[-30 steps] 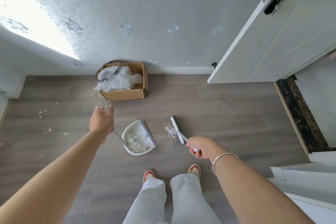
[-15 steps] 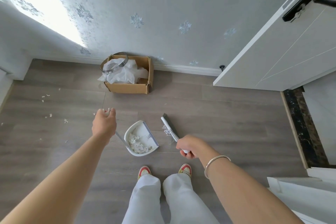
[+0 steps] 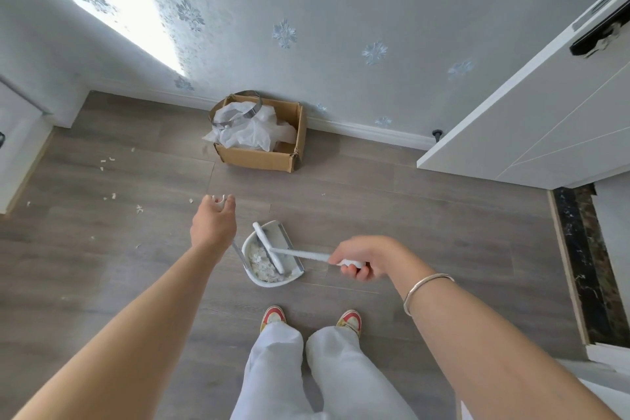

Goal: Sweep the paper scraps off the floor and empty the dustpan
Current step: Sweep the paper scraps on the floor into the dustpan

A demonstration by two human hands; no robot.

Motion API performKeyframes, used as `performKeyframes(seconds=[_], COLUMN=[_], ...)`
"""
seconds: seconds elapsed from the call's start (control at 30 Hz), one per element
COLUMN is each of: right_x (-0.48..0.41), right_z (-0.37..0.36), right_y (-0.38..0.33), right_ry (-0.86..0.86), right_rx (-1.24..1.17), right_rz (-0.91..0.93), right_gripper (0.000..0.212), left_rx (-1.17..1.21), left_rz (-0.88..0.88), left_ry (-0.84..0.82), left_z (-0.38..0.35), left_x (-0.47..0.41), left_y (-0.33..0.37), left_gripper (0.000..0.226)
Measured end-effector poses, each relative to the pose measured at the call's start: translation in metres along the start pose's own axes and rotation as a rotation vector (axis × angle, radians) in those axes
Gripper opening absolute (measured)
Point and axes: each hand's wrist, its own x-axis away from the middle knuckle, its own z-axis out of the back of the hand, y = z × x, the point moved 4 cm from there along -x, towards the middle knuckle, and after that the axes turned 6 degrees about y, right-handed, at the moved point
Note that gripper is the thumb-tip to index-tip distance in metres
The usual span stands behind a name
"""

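Note:
A white dustpan (image 3: 293,268) stands on the grey wood floor in front of my feet, with a heap of paper scraps (image 3: 259,261) inside it. My left hand (image 3: 214,222) grips the top of the dustpan's long handle (image 3: 237,249). My right hand (image 3: 358,256) grips the handle of a white broom (image 3: 272,251), whose head lies inside the pan over the scraps. More loose paper scraps (image 3: 109,196) lie scattered on the floor to the left.
A cardboard box (image 3: 266,157) with a white plastic bag and a metal ring stands against the wall ahead. An open white door (image 3: 531,119) juts in at the right, with a dark stone threshold (image 3: 583,262) below it. A white cabinet (image 3: 17,140) stands at the left.
The broom head swung left from the floor beside the dustpan into the pan, carrying the small pile of scraps in. The dustpan and my left hand stayed in place.

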Motion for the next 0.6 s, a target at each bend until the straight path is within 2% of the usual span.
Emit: performKeyframes(seconds=[0.17,0.6], right_x=[0.01,0.02], right_z=[0.016,0.041], right_y=[0.011,0.017], right_ry=[-0.044,0.132], right_rx=[-0.057,-0.112], right_rz=[-0.076,-0.04], right_gripper=[0.008,0.009], left_rx=[-0.008,-0.027], left_rz=[-0.003,-0.03], left_ry=[0.0,-0.005], left_z=[0.003,0.001], left_x=[-0.002,0.005], left_y=[-0.004,-0.01], left_gripper=[0.033,0.039])
